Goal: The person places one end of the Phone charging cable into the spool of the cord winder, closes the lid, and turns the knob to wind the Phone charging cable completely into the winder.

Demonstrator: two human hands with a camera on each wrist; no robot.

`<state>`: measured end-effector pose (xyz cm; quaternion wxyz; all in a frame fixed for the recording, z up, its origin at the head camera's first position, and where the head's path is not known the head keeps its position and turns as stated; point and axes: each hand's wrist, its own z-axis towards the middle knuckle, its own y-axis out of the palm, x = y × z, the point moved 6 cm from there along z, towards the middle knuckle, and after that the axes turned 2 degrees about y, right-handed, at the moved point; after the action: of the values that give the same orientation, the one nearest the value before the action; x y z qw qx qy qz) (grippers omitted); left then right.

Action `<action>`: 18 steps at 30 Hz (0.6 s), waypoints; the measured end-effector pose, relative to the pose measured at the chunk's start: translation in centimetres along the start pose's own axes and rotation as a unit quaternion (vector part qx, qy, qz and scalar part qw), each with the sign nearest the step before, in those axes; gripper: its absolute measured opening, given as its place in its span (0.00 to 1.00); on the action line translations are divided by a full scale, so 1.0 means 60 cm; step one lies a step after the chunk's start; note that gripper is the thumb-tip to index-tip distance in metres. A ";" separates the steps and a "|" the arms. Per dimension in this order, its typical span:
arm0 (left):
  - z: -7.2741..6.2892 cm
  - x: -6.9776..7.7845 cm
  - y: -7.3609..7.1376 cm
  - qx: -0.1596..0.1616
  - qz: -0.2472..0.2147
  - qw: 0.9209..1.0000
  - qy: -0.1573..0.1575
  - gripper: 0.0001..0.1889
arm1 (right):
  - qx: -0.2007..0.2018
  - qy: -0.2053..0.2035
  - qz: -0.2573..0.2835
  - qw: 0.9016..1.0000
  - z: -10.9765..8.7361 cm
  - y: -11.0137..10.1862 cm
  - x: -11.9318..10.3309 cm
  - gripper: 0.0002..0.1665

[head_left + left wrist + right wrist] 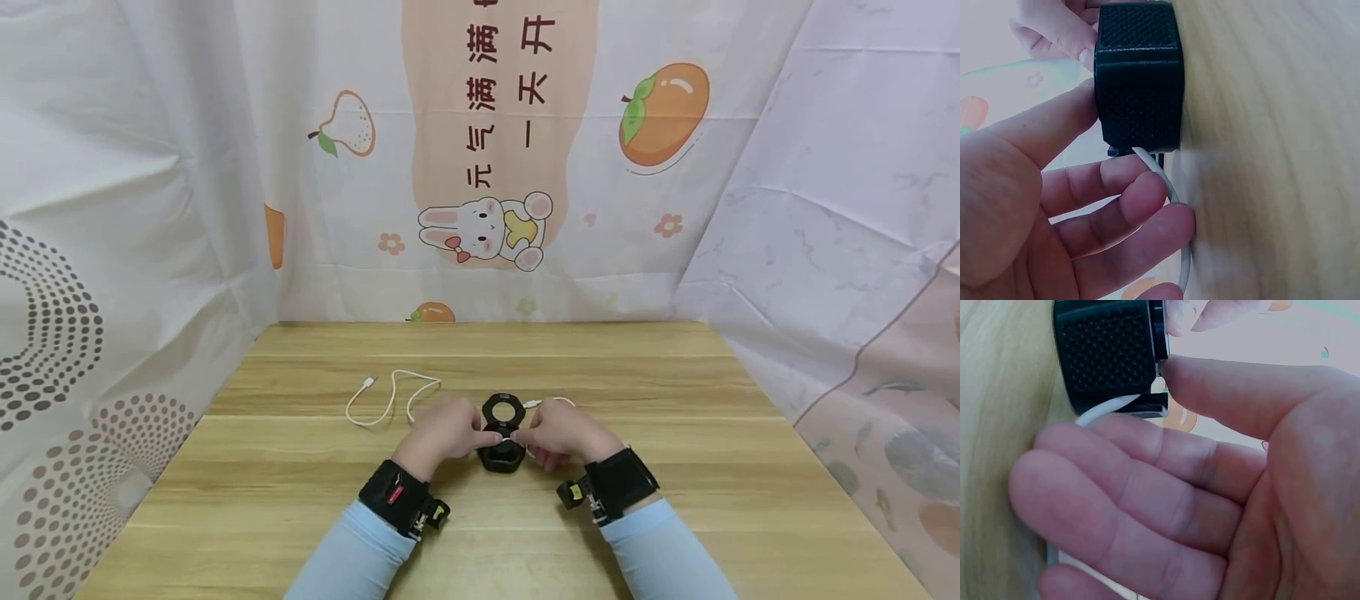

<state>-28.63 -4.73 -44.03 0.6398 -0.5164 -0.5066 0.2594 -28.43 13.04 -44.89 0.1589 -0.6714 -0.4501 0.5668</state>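
A small black six-sided cable case (501, 465) lies on the table, its lid (490, 404) with a round opening folded back to the far side. White charging cable (369, 382) runs into it from both sides. My left hand (446, 425) rests its thumb on the case's top, at a white bit of cable; its other fingers curve loosely beside the case, near the cable (1185, 262). From the opposite side, the thumb of my right hand (566, 429) presses on the top too. The other right fingers (1147, 487) spread loosely by the case's wall, partly hiding the cable (1107, 409).
The wooden table (300, 475) carries a loose cable loop at the left and a second white plug (531, 404) near the lid. A printed curtain (330, 217) hangs behind the table's far edge, with more cloth at both sides.
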 end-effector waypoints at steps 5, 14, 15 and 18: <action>0.001 -0.005 0.006 -0.002 -0.019 1.000 0.013 0.27 | -0.007 -0.004 0.007 1.000 -0.002 0.002 0.003 0.25; 0.001 -0.016 0.008 -0.040 -0.096 0.994 0.038 0.23 | -0.010 -0.029 0.013 0.999 -0.002 0.002 0.003 0.25; 0.001 -0.018 0.007 -0.044 -0.103 0.993 0.042 0.22 | -0.009 -0.035 0.010 0.999 -0.002 0.001 0.002 0.25; 0.001 -0.021 0.003 -0.054 -0.123 0.989 0.052 0.17 | -0.004 -0.052 0.003 0.999 -0.003 -0.005 -0.001 0.25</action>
<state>-29.08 -5.70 -44.68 0.6634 -0.4968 -0.5459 0.1232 -28.36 13.19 -44.59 0.1304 -0.6431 -0.4579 0.5998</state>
